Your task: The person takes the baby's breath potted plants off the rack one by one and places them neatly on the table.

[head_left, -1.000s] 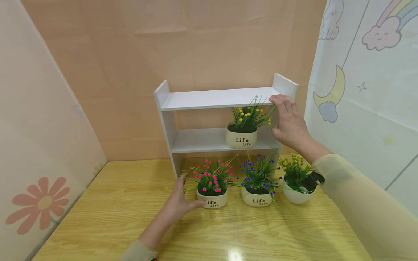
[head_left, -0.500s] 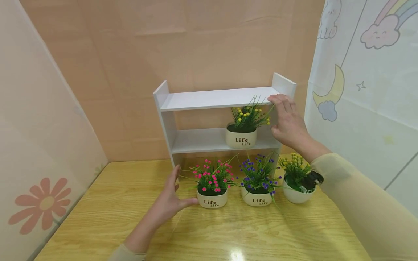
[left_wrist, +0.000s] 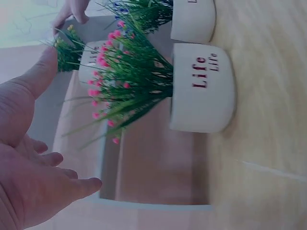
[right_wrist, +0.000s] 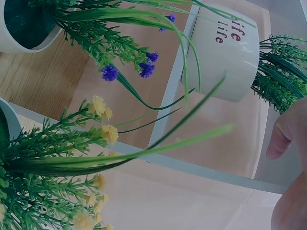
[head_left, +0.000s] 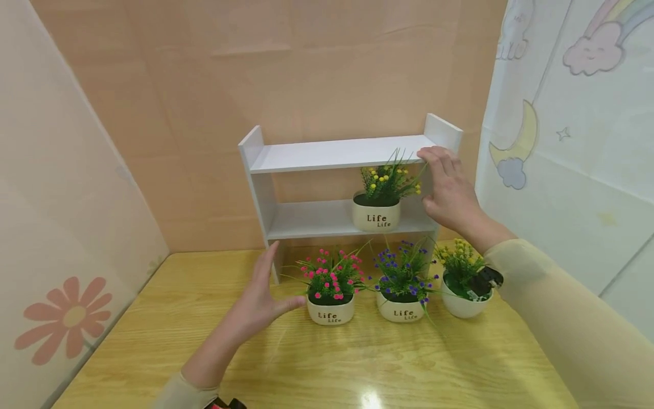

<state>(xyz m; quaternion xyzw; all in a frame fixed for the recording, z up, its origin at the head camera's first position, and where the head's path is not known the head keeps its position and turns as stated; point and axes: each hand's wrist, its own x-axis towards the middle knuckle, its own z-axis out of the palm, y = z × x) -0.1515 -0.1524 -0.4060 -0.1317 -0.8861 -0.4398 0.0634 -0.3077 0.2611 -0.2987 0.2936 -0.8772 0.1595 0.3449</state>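
My right hand [head_left: 449, 184] grips the white shelf unit [head_left: 342, 154] at its right end, fingers over the top board's front edge and thumb lower down. In the right wrist view its thumb [right_wrist: 279, 140] shows near the side panel. My left hand [head_left: 252, 307] holds nothing; its fingers and thumb are spread just left of a pot of pink flowers [head_left: 330, 311]. That cream pot, lettered "Life", stands upright on the table. On the middle shelf, beside my right hand, stands a similar pot of yellow flowers [head_left: 377, 216].
A pot of purple flowers [head_left: 402, 309] stands on the table right of the pink one. Farther right is a rounder white pot of yellow flowers [head_left: 464, 305], beneath my right forearm. The wooden table [head_left: 204, 284] meets a peach backdrop and printed side walls.
My left hand has drawn back left, away from the pink flower pot, with thumb and fingers spread. My right hand has stayed at the shelf's right end. The pots have not moved.
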